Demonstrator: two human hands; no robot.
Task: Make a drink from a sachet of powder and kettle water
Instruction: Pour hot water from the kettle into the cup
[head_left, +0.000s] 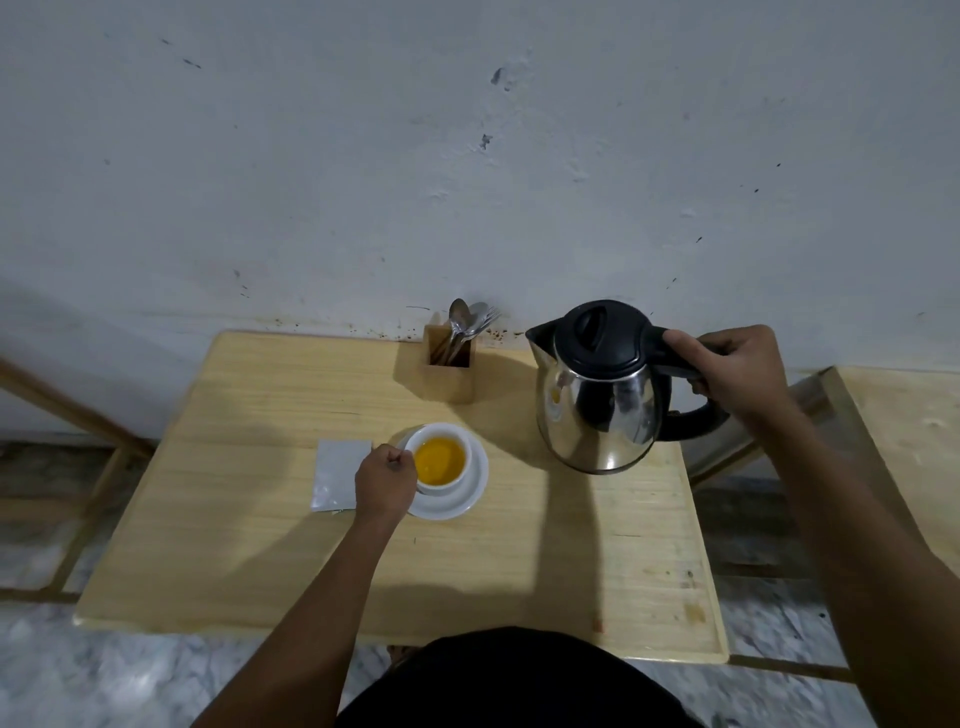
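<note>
From where I stand, the pouring looks done and the job in hand is parking the kettle (602, 384) at about 2 o'clock on the wooden table (260, 545), well clear of the cup (440, 460). To do that well I'd keep it level, base flat, spout turned away from the 2 arms, and lower it gently so nothing slops out; whether its base is touching the wood yet, I cannot tell. The right hand (727, 371) is wrapped tight round the black handle, fingers fully curled. The left hand (387, 480) sits at 9 o'clock of the cup, fingers closed in a loose fist against the cup's side, seemingly pinching its handle, though the handle itself is hidden. The cup stands on a white saucer (475, 486) near the table's middle, filled with orange-yellow liquid. The silvery sachet (337, 473) lies flat just left of that hand. A wooden holder of spoons (451, 364) stands at 12 o'clock, so stirring probably comes next.
</note>
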